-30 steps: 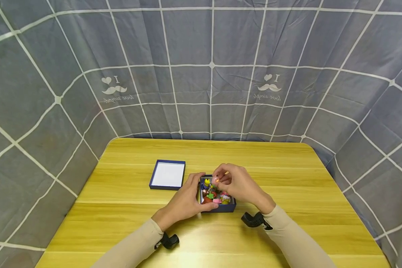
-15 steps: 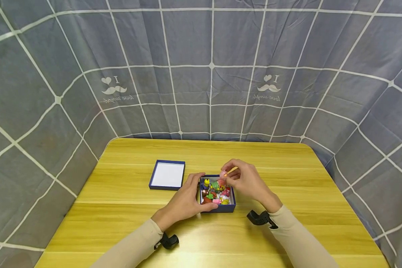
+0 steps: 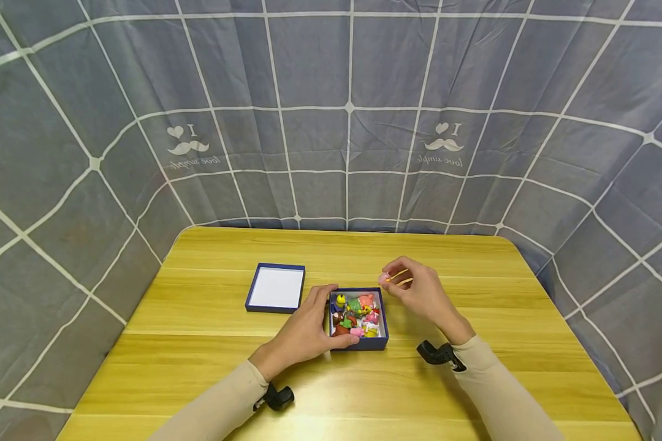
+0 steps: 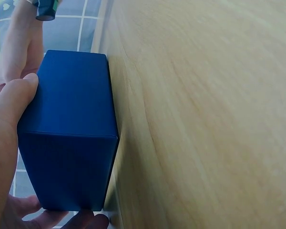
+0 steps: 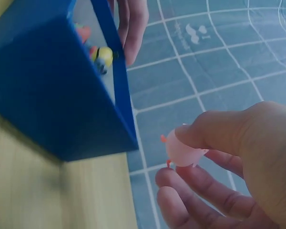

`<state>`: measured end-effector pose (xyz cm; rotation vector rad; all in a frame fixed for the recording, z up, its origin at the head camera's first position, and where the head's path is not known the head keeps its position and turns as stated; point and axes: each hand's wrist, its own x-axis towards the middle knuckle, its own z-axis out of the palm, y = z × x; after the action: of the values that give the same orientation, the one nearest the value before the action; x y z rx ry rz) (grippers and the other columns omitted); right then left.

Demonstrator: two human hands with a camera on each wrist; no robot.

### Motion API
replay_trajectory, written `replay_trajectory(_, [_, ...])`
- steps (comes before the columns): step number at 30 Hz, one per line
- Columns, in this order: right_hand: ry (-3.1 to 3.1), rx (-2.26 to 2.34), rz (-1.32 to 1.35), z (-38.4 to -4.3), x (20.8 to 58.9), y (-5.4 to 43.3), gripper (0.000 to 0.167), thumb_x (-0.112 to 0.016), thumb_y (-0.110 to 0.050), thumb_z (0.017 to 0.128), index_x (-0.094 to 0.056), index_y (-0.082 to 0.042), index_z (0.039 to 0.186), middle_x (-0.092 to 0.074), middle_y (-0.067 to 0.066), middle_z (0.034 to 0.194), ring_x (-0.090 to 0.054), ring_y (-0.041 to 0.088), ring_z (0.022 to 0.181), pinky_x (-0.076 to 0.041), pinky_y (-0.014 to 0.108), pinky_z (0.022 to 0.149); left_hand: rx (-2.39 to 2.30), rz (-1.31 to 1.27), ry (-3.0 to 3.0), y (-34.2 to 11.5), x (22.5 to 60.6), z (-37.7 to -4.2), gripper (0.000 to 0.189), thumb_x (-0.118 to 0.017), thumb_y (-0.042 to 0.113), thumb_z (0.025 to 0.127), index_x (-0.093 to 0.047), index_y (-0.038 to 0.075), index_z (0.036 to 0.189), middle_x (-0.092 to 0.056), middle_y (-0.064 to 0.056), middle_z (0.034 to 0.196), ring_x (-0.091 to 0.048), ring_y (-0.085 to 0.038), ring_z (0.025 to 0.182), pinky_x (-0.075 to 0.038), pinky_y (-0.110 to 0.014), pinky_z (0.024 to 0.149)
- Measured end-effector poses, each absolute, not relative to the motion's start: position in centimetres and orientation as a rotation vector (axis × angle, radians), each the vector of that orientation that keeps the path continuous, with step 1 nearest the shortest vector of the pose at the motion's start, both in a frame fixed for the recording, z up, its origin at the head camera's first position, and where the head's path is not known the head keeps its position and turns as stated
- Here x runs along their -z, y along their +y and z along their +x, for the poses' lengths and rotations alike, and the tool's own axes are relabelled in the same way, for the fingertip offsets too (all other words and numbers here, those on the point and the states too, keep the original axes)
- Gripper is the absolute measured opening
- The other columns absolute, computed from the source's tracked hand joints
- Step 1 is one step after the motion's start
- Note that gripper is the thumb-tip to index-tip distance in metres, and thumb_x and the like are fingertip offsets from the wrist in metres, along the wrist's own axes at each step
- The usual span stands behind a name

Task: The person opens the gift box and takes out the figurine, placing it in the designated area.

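Note:
A small blue box (image 3: 366, 344) stands on the table, filled with several colourful toy figurines (image 3: 355, 305). My left hand (image 3: 303, 324) grips the box from its left, thumb along the near wall and fingers at the far wall; the left wrist view shows the thumb (image 4: 26, 86) against the blue side. Just beyond the box's far right corner, my right hand (image 3: 422, 297) pinches a small pink toy figurine (image 5: 181, 150) between thumb and fingers. In the right wrist view it is round and pale pink, with little reddish feet, and its face is hidden.
A blue lid (image 3: 278, 286) with a white inside lies left of the box, inner side up. The wooden table (image 3: 474, 269) reaches back to a grey curtain (image 3: 320, 141) with white grid lines. A black wrist camera (image 3: 441, 355) sits on each wrist.
My right hand has lifted the pink figurine up out of the box and carried it right and away, past the box's far right corner. The left hand stays on the box.

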<state>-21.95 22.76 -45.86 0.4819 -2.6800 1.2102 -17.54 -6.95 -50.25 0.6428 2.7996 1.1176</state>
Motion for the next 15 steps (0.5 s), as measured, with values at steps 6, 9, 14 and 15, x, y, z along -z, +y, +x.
replay_trajectory(6, [-2.683,-1.174,0.461,-22.7,46.7,23.7,0.023,-0.089,-0.016,0.106,-0.081,-0.007,0.126,-0.086,0.012,0.115,-0.087,0.029,0.100,-0.071,0.038,0.088,-1.111,0.639,2.810,-7.0,50.3,-17.5,0.121,-0.094,0.073,0.089,-0.039,0.014,0.179,-0.050,-0.014,0.174,-0.067,-0.029,0.140,-0.061,-0.053,0.117])
replay_trajectory(9, [-2.694,-1.169,0.445,-23.1,47.2,24.1,0.024,-0.089,-0.015,0.106,-0.082,-0.005,0.128,-0.086,0.013,0.115,-0.086,0.028,0.099,-0.071,0.037,0.088,-1.116,0.637,2.802,-7.0,50.3,-17.5,0.121,-0.095,0.072,0.089,-0.039,0.014,0.179,-0.050,-0.014,0.174,-0.068,-0.029,0.138,-0.061,-0.052,0.116])
replay_trajectory(14, [-2.739,-1.178,0.396,-23.5,48.1,24.6,0.021,-0.088,-0.014,0.107,-0.083,-0.005,0.125,-0.085,0.014,0.116,-0.086,0.029,0.100,-0.070,0.039,0.088,-1.128,0.629,2.784,-7.0,50.2,-17.5,0.120,-0.095,0.071,0.090,-0.038,0.015,0.180,-0.050,-0.014,0.174,-0.069,-0.027,0.136,-0.062,-0.052,0.116])
replay_trajectory(15, [-2.752,-1.177,0.392,-23.6,48.2,24.7,0.020,-0.087,-0.014,0.107,-0.082,-0.005,0.124,-0.085,0.014,0.116,-0.086,0.029,0.100,-0.070,0.041,0.088,-1.129,0.626,2.783,-6.9,50.3,-17.5,0.120,-0.095,0.071,0.090,-0.038,0.015,0.179,-0.049,-0.014,0.174,-0.069,-0.027,0.136,-0.062,-0.052,0.116])
